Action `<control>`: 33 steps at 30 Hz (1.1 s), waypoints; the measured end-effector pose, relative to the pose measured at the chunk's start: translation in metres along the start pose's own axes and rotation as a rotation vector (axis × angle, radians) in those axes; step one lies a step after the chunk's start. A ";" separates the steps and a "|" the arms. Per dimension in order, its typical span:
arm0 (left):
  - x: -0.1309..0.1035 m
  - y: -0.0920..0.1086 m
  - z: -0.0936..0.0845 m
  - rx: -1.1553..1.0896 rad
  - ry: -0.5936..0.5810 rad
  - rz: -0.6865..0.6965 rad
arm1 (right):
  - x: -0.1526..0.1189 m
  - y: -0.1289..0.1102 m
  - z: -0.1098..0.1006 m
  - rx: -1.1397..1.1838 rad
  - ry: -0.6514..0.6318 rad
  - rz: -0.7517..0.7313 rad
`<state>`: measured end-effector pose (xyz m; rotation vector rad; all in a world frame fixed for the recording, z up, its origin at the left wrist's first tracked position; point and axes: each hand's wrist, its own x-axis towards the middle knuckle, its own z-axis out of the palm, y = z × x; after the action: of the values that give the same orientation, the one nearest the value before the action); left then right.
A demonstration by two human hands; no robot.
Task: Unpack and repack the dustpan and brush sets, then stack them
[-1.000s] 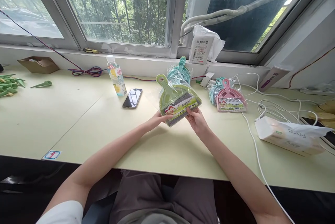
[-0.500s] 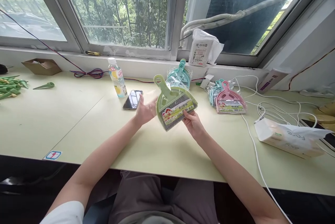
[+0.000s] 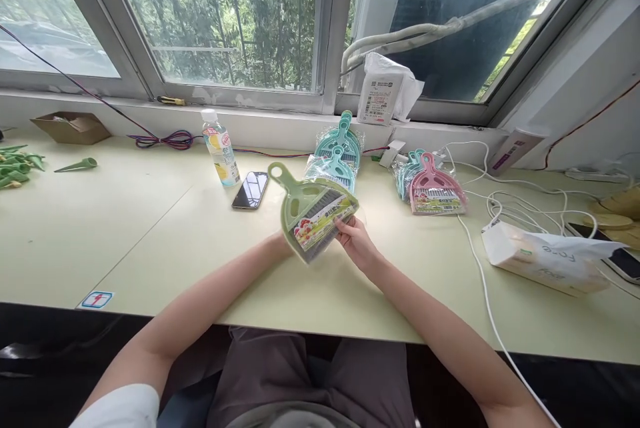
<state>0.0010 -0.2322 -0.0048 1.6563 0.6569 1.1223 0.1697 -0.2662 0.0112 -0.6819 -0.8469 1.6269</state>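
A green dustpan and brush set [image 3: 313,211] with a printed label is held up over the table, tilted with its handle toward the upper left. My right hand [image 3: 356,241] pinches its lower right edge, thumb on the front. My left hand [image 3: 286,245] reaches behind the dustpan; its fingers are hidden, so I cannot tell whether they grip it. Behind it, wrapped turquoise dustpan sets [image 3: 341,141] lie against the wall. A wrapped pink dustpan set [image 3: 436,191] lies to the right, with turquoise ones [image 3: 406,171] beneath and beside it.
A phone [image 3: 251,190] and a drink bottle [image 3: 221,148] stand left of the dustpan. Further left are a cardboard box [image 3: 73,128] and green cone-shaped pieces [image 3: 20,165]. A tissue pack [image 3: 545,258] and white cables [image 3: 525,201] occupy the right side.
The green dustpan set has moved left and slightly down, tilting further. My left hand has gone from beside it to behind it. More of the turquoise sets now shows.
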 end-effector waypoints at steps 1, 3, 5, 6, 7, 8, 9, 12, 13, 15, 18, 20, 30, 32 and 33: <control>0.003 -0.001 -0.001 -0.076 0.000 -0.031 | 0.003 -0.001 -0.003 0.011 0.039 -0.030; 0.007 0.000 -0.005 -0.274 0.015 -0.118 | 0.009 -0.004 -0.010 0.037 0.117 -0.097; 0.009 0.004 -0.010 -0.419 0.046 -0.186 | 0.014 -0.007 -0.017 0.057 0.177 -0.157; 0.009 0.007 -0.010 -0.443 0.052 -0.202 | 0.016 -0.007 -0.020 0.062 0.198 -0.179; 0.009 0.010 -0.010 -0.447 0.054 -0.212 | 0.017 -0.008 -0.022 0.064 0.211 -0.193; 0.007 0.013 -0.008 -0.430 0.052 -0.220 | 0.018 -0.009 -0.024 0.065 0.223 -0.203; 0.006 0.016 -0.005 -0.392 0.044 -0.229 | 0.019 -0.009 -0.025 0.066 0.231 -0.209; -0.001 0.022 0.006 -0.224 0.007 -0.273 | 0.019 -0.007 -0.026 0.066 0.241 -0.223; -0.003 0.023 0.009 -0.184 -0.011 -0.291 | 0.019 -0.007 -0.026 0.063 0.240 -0.230; -0.006 0.022 0.011 -0.154 -0.053 -0.326 | 0.018 -0.006 -0.026 0.061 0.234 -0.241; -0.005 0.016 0.009 -0.169 -0.042 -0.343 | 0.019 -0.005 -0.026 0.076 0.223 -0.241; -0.003 0.010 0.007 -0.184 0.010 -0.333 | 0.020 -0.004 -0.026 0.082 0.220 -0.232; 0.001 0.002 0.009 -0.288 0.067 -0.353 | 0.023 0.000 -0.032 0.063 0.234 -0.216; 0.001 0.002 0.009 -0.297 0.074 -0.353 | 0.023 0.001 -0.032 0.065 0.241 -0.209; 0.001 0.002 0.010 -0.304 0.087 -0.357 | 0.023 0.001 -0.031 0.067 0.244 -0.207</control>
<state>0.0099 -0.2365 -0.0038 1.1831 0.7611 0.9815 0.1892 -0.2385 -0.0076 -0.7053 -0.6590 1.3495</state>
